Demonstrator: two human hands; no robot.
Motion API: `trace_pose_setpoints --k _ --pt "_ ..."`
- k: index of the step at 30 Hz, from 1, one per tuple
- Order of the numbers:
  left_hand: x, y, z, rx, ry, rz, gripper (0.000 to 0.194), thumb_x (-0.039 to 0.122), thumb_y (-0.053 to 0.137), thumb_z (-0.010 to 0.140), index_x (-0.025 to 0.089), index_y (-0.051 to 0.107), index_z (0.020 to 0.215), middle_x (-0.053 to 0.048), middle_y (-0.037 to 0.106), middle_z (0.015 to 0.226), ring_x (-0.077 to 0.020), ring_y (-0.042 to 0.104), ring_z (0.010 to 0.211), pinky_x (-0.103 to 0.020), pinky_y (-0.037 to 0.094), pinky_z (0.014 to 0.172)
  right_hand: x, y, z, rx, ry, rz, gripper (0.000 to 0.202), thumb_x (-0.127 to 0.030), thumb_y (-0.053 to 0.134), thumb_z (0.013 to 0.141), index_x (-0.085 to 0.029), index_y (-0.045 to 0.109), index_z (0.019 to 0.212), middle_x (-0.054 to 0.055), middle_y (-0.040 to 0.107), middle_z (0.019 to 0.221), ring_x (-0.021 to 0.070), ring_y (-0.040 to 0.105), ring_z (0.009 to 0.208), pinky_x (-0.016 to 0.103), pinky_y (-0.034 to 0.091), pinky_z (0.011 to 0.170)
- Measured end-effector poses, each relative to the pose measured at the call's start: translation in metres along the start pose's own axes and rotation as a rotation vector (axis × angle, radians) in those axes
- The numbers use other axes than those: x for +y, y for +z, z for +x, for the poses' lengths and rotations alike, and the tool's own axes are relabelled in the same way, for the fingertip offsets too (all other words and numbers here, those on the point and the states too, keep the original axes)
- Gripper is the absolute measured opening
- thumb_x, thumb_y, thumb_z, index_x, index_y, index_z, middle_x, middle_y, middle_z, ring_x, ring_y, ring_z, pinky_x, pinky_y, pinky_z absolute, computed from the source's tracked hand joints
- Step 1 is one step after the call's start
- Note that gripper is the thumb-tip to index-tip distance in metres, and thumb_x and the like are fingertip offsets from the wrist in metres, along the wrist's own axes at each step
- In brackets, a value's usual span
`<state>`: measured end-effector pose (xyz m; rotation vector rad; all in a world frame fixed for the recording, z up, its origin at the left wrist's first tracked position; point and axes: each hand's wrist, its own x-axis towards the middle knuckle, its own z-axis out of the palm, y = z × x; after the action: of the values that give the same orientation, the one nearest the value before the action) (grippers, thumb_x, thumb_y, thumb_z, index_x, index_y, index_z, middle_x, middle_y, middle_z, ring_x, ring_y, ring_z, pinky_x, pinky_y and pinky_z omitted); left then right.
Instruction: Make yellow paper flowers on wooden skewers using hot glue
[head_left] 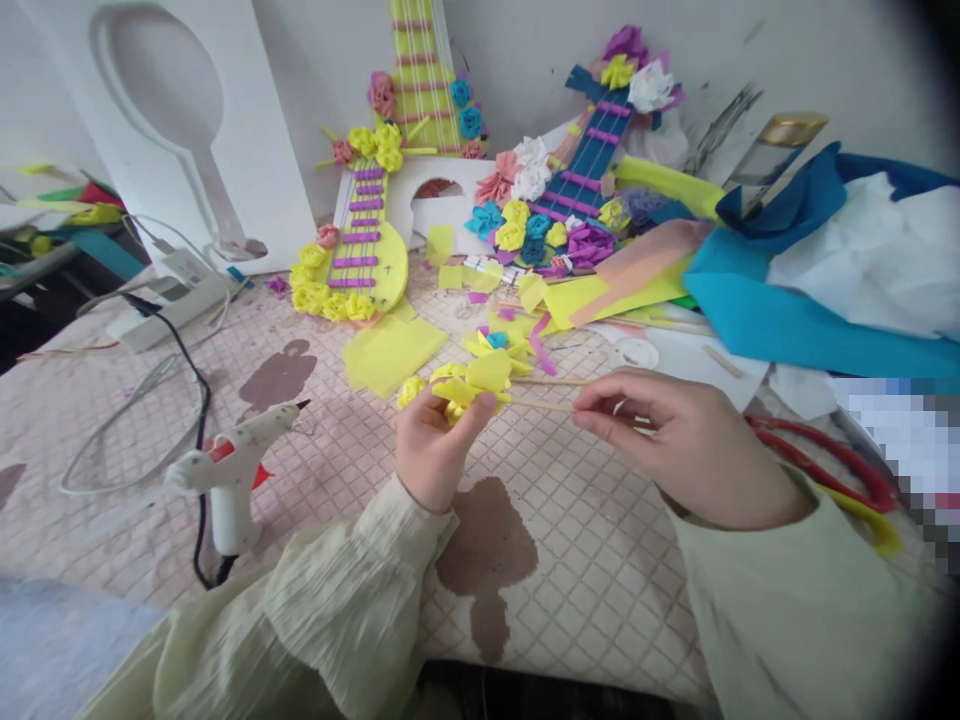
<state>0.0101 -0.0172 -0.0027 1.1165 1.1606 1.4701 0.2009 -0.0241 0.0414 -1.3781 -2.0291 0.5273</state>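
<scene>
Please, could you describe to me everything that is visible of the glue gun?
The glue gun has a white, plastic-looking body with brownish specks, a red part near the rear and a red trigger. Its dark nozzle points right and away from the viewer. A black cord leaves the base of its handle. It is on the diamond-patterned cloth, at the picture's left; nobody holds it. Whether it stands or lies on its side, I cannot tell.

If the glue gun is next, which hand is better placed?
Probably the left hand: it's nearer the glue gun, though it holds yellow paper. The right hand pinches a thin stick farther away.
</scene>
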Motion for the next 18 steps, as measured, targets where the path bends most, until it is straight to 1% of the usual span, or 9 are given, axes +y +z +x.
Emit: trace_pose_setpoints --k 3,6,10,13,16,18 --pt "-0.001 0.001 0.000 0.011 -0.018 -0.009 0.016 0.028 0.068 0.066 0.014 0.065 0.074 -0.001 0.066 0.073 -0.0107 0.059 0.067 -0.024 0.049 0.066 0.001 0.000 0.000 -0.018 0.009 0.007 0.006 -0.027 0.058 0.076 -0.021 0.061 0.076 0.000 0.065 0.077 0.0123 0.059 0.065 0.025 0.048 0.059" --pt "-0.002 0.000 0.001 0.012 -0.044 -0.042 0.016 0.028 0.068 0.066 0.014 0.066 0.075 -0.001 0.066 0.073 -0.0102 0.059 0.065 -0.024 0.049 0.065 -0.001 0.000 0.000 -0.006 0.012 -0.005 0.005 -0.026 0.058 0.075 -0.021 0.061 0.075 -0.001 0.065 0.075 0.0119 0.058 0.063 0.025 0.047 0.057" --pt "-0.007 -0.001 0.004 0.003 -0.069 -0.153 0.016 0.026 0.068 0.065 0.015 0.066 0.076 -0.001 0.067 0.076 -0.0106 0.059 0.069 -0.026 0.049 0.070 -0.002 0.001 -0.001 0.016 0.006 -0.035 0.004 -0.024 0.058 0.075 -0.021 0.060 0.075 0.000 0.065 0.075 0.0134 0.059 0.064 0.026 0.047 0.057" --pt "-0.007 -0.002 0.007 0.031 -0.102 -0.229 0.015 0.025 0.069 0.064 0.015 0.065 0.073 0.000 0.066 0.075 -0.0110 0.059 0.069 -0.027 0.050 0.068 0.002 -0.002 -0.001 0.022 0.013 -0.066 0.005 -0.025 0.058 0.075 -0.021 0.060 0.074 0.001 0.065 0.075 0.0143 0.059 0.064 0.028 0.048 0.058" --pt "-0.002 -0.002 0.010 0.082 -0.143 -0.325 0.013 0.024 0.070 0.062 0.014 0.063 0.069 0.001 0.064 0.071 -0.0099 0.059 0.065 -0.026 0.051 0.064 0.009 -0.010 -0.001 0.008 0.096 -0.032 0.010 -0.030 0.060 0.073 -0.021 0.061 0.074 0.001 0.065 0.075 0.0146 0.059 0.063 0.029 0.049 0.059" --pt "0.002 -0.001 0.010 0.067 -0.188 -0.392 0.013 0.024 0.068 0.063 0.014 0.060 0.066 0.002 0.063 0.068 -0.0103 0.060 0.063 -0.026 0.051 0.063 0.012 -0.016 0.000 0.013 0.168 0.044 0.015 -0.035 0.060 0.072 -0.021 0.062 0.076 0.002 0.066 0.076 0.0151 0.060 0.064 0.030 0.050 0.059"
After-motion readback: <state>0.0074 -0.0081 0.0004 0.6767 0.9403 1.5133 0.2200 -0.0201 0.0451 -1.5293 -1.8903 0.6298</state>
